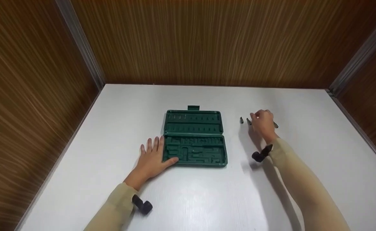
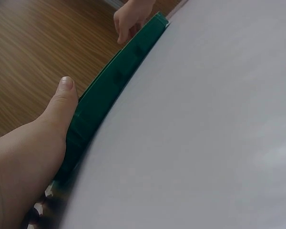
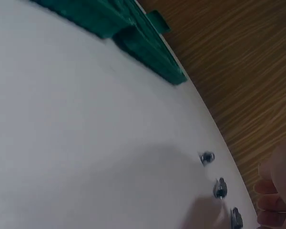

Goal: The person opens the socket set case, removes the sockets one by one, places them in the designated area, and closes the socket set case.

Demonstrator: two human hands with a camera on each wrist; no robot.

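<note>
Left hand (image 1: 151,158) flat beside green case (image 1: 193,138); bits (image 1: 241,120) seemingly under right hand (image 1: 262,123).

No text, label, brand, number or sign could be read anywhere in the three views. The green tool case (image 1: 194,138) showed only moulded slots with no legible marking, and the small metal bits (image 3: 219,187) were too blurred to read.

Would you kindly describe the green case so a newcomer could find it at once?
On the white table, look at the centre, beside the left hand. The green case lies open and flat there, far larger than the small metal bits near the right hand.
</note>
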